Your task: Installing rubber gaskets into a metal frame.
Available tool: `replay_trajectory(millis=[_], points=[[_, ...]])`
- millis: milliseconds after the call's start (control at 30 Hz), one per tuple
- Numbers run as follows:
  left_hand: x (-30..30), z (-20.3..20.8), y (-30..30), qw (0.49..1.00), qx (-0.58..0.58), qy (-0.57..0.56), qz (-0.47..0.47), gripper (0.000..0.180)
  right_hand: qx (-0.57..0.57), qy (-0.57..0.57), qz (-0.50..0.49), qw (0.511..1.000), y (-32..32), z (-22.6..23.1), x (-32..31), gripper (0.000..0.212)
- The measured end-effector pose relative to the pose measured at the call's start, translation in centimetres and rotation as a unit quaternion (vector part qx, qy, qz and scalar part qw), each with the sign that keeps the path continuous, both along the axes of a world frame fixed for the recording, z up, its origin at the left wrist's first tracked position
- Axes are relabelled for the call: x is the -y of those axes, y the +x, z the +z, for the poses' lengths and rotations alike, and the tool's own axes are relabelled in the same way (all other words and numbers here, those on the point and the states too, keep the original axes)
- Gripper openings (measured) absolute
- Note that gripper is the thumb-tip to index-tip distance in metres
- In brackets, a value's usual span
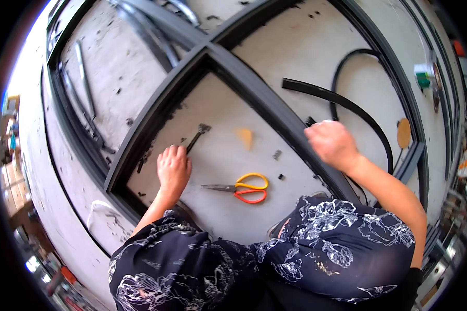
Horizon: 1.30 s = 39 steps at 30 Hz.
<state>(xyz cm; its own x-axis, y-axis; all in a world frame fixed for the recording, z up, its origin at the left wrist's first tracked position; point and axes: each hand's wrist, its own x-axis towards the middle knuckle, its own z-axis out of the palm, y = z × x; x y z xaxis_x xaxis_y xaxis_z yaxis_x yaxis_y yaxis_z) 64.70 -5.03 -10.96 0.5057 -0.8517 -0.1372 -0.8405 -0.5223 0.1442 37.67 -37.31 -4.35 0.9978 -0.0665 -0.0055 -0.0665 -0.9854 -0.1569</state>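
We see a pale concrete floor (228,160) scattered with dark scraps, and on it lies a dark grey metal window frame (254,88) whose bars cross just above us. Inside the frame's near opening, scissors (241,188) with one yellow and one orange loop lie flat, blades pointing left. Left of the scissors our left hand (173,168) presses on the floor, fingers curled down around the handle end of a small dark hand tool (197,136) that angles up and right. Right of the scissors, our right hand (331,142) is clenched over the frame's diagonal bar, gripping a black rubber sealing strip (347,103) that curves away beyond it. A small green-and-white box (423,78) sits far right.
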Motion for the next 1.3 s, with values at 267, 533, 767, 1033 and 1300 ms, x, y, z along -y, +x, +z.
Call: replay_trajectory(millis=[267, 533, 767, 1033, 1300], points=[[1.6, 0.7, -1.1, 0.996, 0.001, 0.042, -0.073, 0.03, -0.013, -0.094, -0.223, 0.97, -3.6, -2.4, 7.8, 0.04], [2.5, -0.8, -7.9, 0.893, -0.06, 0.112, -0.431, 0.023, -0.024, 0.005, -0.274, 0.961, -5.3, -7.3, 5.2, 0.107], [5.1, 0.9, -7.2, 0.915, -0.054, 0.186, -0.353, 0.013, 0.051, 0.115, -0.209, 0.97, -8.4, -8.2, 3.0, 0.072], [13.5, 8.2, -9.0, 0.946, -0.089, 0.287, -0.123, 0.03, 0.126, -0.004, -0.175, 0.976, -10.9, -10.4, 2.2, 0.017], [24.0, 13.0, -11.9, 0.834, -0.331, 0.35, -0.27, 0.035, 0.236, -0.126, -0.31, 0.913, -11.0, -14.1, 12.2, 0.009]])
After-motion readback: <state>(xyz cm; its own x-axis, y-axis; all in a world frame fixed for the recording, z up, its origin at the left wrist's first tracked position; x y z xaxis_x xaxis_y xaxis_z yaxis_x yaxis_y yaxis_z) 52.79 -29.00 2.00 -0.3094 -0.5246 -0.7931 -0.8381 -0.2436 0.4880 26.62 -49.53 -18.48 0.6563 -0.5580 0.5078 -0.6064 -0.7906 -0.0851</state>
